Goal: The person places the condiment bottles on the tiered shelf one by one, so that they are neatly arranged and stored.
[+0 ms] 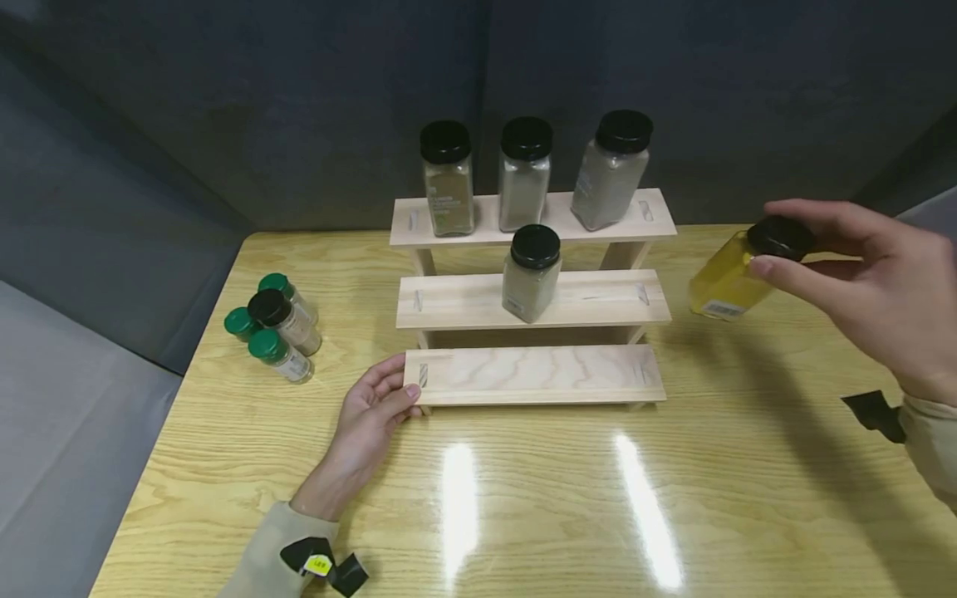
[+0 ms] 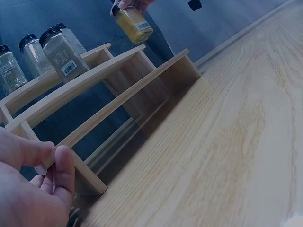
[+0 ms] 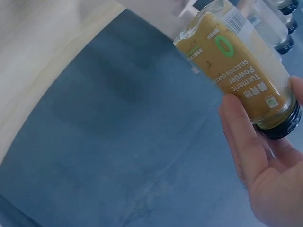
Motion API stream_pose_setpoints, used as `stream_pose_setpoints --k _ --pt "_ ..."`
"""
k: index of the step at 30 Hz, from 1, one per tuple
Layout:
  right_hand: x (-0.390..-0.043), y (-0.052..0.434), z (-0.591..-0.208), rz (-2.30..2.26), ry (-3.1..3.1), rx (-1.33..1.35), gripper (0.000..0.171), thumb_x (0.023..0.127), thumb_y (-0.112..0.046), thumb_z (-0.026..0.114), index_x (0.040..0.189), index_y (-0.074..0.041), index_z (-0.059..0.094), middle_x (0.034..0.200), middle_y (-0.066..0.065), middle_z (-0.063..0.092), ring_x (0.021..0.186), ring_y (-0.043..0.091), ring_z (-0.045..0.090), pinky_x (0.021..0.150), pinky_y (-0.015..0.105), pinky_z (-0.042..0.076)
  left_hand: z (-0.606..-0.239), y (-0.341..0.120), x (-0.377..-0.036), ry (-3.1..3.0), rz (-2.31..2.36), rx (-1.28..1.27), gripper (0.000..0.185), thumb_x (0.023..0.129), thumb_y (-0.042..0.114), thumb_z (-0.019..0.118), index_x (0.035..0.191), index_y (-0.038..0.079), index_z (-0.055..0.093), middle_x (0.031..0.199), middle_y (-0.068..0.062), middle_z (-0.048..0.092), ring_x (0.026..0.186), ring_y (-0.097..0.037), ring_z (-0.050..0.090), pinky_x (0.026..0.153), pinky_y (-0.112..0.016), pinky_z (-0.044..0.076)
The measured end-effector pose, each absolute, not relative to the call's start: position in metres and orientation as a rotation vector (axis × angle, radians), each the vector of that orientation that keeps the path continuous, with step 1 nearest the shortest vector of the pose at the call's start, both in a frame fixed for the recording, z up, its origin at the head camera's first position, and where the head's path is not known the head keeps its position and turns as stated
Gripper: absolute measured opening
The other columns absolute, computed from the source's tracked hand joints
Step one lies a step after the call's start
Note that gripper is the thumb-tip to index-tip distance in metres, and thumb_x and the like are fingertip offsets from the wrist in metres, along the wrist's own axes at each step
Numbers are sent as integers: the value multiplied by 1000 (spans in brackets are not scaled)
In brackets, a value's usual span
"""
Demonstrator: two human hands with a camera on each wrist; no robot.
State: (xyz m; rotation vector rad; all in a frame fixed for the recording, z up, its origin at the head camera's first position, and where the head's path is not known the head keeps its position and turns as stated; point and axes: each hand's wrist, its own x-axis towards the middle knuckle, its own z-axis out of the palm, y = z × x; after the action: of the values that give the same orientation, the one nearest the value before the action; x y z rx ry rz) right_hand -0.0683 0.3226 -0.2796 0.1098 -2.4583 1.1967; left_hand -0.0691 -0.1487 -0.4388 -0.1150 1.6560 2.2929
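In the head view my right hand (image 1: 875,282) grips a square jar of yellow turmeric powder (image 1: 728,278) near its black lid, tilted in the air right of the wooden rack. Its label reads "Turmeric Powder" in the right wrist view, where the jar (image 3: 241,66) lies between thumb and fingers. My left hand (image 1: 374,407) pinches the left end of the bottom step of the three-step rack (image 1: 534,374). On the top step stand three black-lidded jars (image 1: 523,187), and one more jar (image 1: 532,278) of pale powder stands on the middle step.
At the table's left stand several small bottles, one with a black lid (image 1: 271,307) and others with green lids (image 1: 267,345). A dark cloth wall (image 1: 336,108) rises behind the wooden table (image 1: 553,498).
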Motion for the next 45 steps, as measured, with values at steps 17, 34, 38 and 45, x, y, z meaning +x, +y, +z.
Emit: stream_pose_setpoints --k 17,34,38,45 --pt "-68 278 -259 1252 -2487 279 52 88 7 88 137 -8 77 123 -3 78 97 12 70 84 9 56 -441 -151 -70 1667 2281 -103 53 108 -11 57 157 -8 40 127 -15 61 100 -16 64 83 -22 58" --pt "-90 250 -263 1188 -2497 445 54 87 8 89 137 -9 77 131 -5 75 101 9 72 85 11 57 -443 -150 -71 1656 2300 -108 53 107 -13 56 157 -7 41 126 -14 61 100 -17 64 81 -23 58" --pt "-92 245 -263 1197 -2486 482 55 86 9 89 136 -8 77 133 -5 75 101 10 73 86 13 58 -442 -150 -71 1662 2294 -103 53 107 -13 56 158 -7 40 127 -14 61 101 -17 63 81 -23 58" --pt "-96 239 -268 1159 -2502 512 54 86 8 89 137 -7 76 129 0 76 100 8 73 84 12 59 -442 -150 -71 1664 2289 -108 53 107 -13 56 158 -7 40 127 -14 61 100 -17 64 81 -23 58"
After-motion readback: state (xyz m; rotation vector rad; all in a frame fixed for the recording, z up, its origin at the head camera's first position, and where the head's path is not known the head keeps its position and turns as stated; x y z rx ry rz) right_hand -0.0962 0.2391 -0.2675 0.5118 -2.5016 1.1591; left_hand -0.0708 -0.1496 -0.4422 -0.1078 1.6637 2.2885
